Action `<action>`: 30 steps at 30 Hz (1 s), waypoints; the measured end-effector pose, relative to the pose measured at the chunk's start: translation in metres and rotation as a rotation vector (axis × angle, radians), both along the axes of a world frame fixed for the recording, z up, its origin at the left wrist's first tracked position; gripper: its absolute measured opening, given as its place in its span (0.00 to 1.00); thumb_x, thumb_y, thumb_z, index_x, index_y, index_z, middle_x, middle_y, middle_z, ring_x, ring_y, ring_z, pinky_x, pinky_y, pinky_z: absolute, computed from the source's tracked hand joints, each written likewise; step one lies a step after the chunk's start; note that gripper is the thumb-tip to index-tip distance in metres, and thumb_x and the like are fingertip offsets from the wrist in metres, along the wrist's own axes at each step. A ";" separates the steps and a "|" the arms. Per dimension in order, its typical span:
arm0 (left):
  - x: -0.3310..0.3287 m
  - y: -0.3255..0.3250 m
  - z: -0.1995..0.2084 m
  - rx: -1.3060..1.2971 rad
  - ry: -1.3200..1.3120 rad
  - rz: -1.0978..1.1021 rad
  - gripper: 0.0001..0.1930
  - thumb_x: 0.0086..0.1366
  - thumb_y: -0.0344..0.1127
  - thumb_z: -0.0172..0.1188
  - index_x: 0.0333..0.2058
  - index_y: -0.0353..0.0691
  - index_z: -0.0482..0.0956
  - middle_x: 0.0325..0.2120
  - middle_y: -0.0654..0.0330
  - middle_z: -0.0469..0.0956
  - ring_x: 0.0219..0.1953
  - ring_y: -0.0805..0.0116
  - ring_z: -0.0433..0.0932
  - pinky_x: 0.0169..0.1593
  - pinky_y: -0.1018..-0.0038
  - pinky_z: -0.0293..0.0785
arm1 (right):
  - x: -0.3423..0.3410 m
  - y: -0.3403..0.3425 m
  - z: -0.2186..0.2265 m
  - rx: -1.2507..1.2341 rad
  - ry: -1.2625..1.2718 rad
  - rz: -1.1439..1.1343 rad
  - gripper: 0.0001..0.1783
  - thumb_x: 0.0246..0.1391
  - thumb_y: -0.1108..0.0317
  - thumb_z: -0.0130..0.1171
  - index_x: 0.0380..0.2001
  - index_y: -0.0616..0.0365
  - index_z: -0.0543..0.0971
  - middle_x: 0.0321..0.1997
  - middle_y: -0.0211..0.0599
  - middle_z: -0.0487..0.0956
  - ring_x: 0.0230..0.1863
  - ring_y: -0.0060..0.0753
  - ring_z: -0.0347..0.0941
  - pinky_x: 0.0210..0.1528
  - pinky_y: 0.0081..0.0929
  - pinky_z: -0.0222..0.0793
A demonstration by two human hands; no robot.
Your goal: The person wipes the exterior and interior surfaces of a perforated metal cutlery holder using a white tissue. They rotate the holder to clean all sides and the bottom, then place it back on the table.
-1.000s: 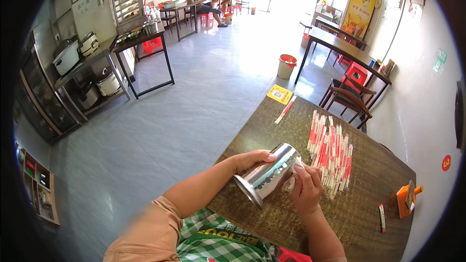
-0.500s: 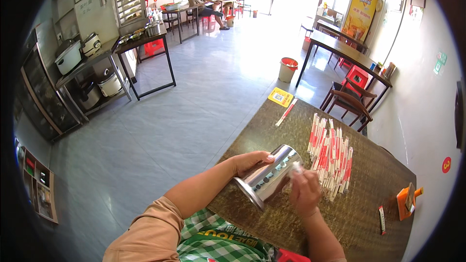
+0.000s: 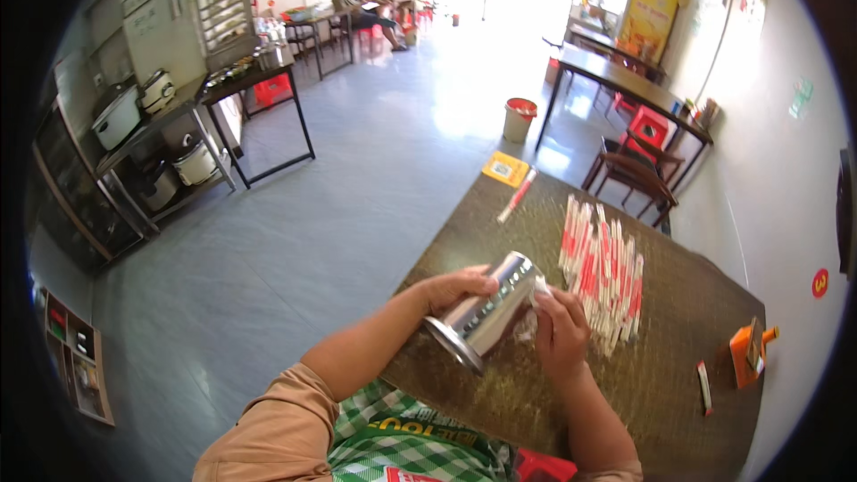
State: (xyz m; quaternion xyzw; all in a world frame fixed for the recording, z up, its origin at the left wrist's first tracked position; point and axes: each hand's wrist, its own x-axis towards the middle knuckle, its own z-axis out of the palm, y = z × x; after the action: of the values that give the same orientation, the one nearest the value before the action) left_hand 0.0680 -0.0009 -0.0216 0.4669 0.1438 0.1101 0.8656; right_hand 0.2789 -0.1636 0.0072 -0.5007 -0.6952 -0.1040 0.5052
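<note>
A shiny metal cylinder [image 3: 494,309] with a row of dark holes and a flared base lies tilted above the table, its base toward me. My left hand [image 3: 457,291] is wrapped round its left side, thumb on top. Pinched in my right hand [image 3: 562,328] is a white tissue [image 3: 541,287], which touches the cylinder's far end on the right. Beyond that hand, several paper-wrapped chopsticks [image 3: 600,277] in red and white lie in a loose pile. A single wrapped pair [image 3: 518,196] rests farther off, beside a yellow card [image 3: 506,169].
The dark brown table [image 3: 661,339] carries an orange container [image 3: 748,353] and a small packet [image 3: 705,388] at its right. Across the floor stand a bin [image 3: 519,120], a wooden chair [image 3: 636,170] and another table [image 3: 616,80]. Two people sit at the back.
The view has shifted slightly. My right hand's fingers and tissue have settled against the cylinder's far end, with more tissue showing below. My left hand keeps its grip on the cylinder.
</note>
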 end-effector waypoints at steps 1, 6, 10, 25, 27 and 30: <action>-0.001 0.000 0.004 -0.019 0.035 0.019 0.52 0.61 0.60 0.78 0.71 0.32 0.63 0.54 0.45 0.80 0.50 0.57 0.85 0.53 0.60 0.88 | 0.003 0.002 -0.004 -0.013 0.026 -0.026 0.14 0.62 0.82 0.67 0.50 0.61 0.86 0.49 0.50 0.87 0.49 0.53 0.85 0.52 0.42 0.82; -0.010 0.005 -0.005 -0.068 0.080 0.054 0.44 0.62 0.54 0.76 0.66 0.30 0.70 0.48 0.47 0.84 0.41 0.62 0.89 0.47 0.63 0.90 | 0.010 0.007 -0.010 -0.057 0.187 -0.077 0.14 0.61 0.80 0.70 0.49 0.59 0.87 0.49 0.48 0.88 0.50 0.49 0.87 0.51 0.38 0.83; -0.010 0.009 -0.013 -0.139 0.024 0.048 0.37 0.63 0.51 0.74 0.62 0.31 0.76 0.46 0.49 0.87 0.40 0.65 0.90 0.44 0.66 0.91 | 0.006 0.005 -0.012 -0.061 0.262 -0.029 0.13 0.61 0.79 0.71 0.49 0.59 0.87 0.49 0.49 0.88 0.50 0.49 0.88 0.52 0.38 0.83; -0.012 0.001 -0.005 -0.232 0.077 0.090 0.42 0.66 0.55 0.73 0.70 0.36 0.71 0.53 0.49 0.86 0.49 0.59 0.89 0.53 0.56 0.88 | 0.006 0.011 -0.008 0.008 0.242 0.017 0.12 0.63 0.78 0.70 0.50 0.57 0.86 0.48 0.45 0.86 0.42 0.43 0.86 0.40 0.34 0.83; -0.008 0.002 -0.001 -0.160 0.039 0.017 0.43 0.65 0.57 0.74 0.69 0.34 0.71 0.53 0.45 0.86 0.47 0.56 0.89 0.52 0.55 0.89 | 0.004 0.008 -0.008 -0.030 0.217 -0.005 0.12 0.64 0.77 0.68 0.50 0.56 0.87 0.48 0.45 0.86 0.43 0.43 0.85 0.41 0.34 0.83; -0.012 0.005 -0.005 -0.267 0.092 0.086 0.43 0.65 0.57 0.73 0.68 0.31 0.73 0.52 0.40 0.86 0.45 0.52 0.90 0.50 0.57 0.91 | -0.012 -0.006 -0.005 -0.054 0.085 0.036 0.12 0.63 0.76 0.66 0.49 0.56 0.87 0.47 0.44 0.86 0.44 0.42 0.85 0.44 0.37 0.83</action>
State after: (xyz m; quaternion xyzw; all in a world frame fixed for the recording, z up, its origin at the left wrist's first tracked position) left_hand 0.0563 0.0039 -0.0269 0.3455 0.2164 0.1056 0.9070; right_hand 0.2666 -0.1697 0.0019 -0.5054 -0.6846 -0.0545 0.5224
